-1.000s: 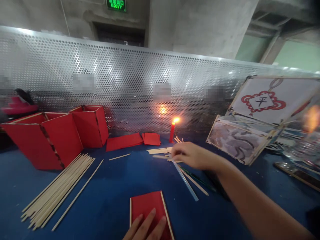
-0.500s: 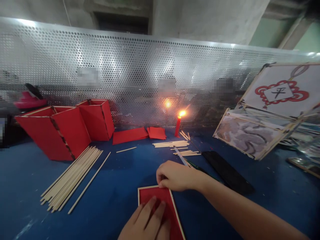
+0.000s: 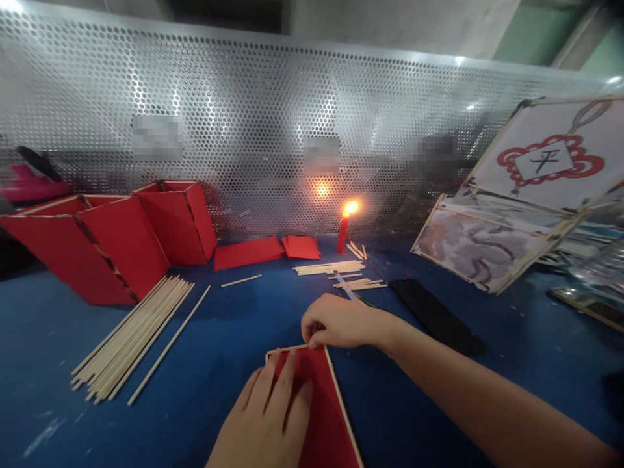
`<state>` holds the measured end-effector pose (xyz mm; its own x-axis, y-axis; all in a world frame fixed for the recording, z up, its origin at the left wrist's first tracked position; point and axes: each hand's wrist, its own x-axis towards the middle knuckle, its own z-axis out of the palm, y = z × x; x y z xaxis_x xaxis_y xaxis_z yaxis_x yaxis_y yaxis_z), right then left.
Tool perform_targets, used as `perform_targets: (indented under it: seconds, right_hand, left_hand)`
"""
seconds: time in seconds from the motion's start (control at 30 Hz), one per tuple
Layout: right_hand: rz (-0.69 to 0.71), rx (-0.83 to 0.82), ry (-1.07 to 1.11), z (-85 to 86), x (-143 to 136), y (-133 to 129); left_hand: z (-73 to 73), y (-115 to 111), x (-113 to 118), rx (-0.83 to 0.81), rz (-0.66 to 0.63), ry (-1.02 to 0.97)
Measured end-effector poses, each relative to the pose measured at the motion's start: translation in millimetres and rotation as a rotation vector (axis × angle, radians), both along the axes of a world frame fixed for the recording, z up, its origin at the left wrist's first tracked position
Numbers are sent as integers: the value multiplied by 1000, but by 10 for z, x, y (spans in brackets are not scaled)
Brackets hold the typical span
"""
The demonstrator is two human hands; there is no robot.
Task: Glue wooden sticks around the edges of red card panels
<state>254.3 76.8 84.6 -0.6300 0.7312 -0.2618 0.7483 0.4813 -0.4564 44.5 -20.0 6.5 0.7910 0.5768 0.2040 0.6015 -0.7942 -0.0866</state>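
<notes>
A red panel (image 3: 325,396) edged with thin wooden sticks lies on the blue table in front of me. Across its left part rests my left hand (image 3: 268,409), fingers stretched out, the tips near the far left corner. At the far right corner my right hand (image 3: 331,322) is closed, thumb and index finger pinched on the wooden stick (image 3: 292,350) along the far edge. Its other fingers curl under and are partly hidden. The near end of the panel runs out of view, and the left hand covers much of its left edge.
A bundle of long sticks (image 3: 134,338) lies left, before red boxes (image 3: 117,240). Red sheets (image 3: 248,252), short sticks (image 3: 329,267) and a lit red candle (image 3: 343,234) stand or lie behind. Rightward are a black slab (image 3: 433,315) and a painted paper lantern (image 3: 487,244).
My left hand has slid forward and left on the panel, its fingertips now at the far left corner. My right hand keeps its pinch at the far right corner. The view has tilted down slightly.
</notes>
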Motion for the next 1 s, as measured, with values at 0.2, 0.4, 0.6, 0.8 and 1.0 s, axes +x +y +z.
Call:
perform_targets:
  seconds: [0.2, 0.4, 0.6, 0.8, 1.0]
  right_hand:
    - [8, -7, 9, 27, 20, 0]
    - [-17, -39, -22, 16, 13, -18]
    - [-14, -15, -36, 17, 22, -14]
    - [-13, -52, -38, 41, 11, -21]
    - [6, -74, -42, 69, 26, -29]
  left_hand:
    - [118, 44, 14, -106, 54, 32]
    - [201, 46, 60, -148, 84, 126]
    - [281, 15, 92, -111, 83, 162]
    - [312, -48, 137, -137, 30, 239]
    - [141, -73, 40, -10, 17, 118]
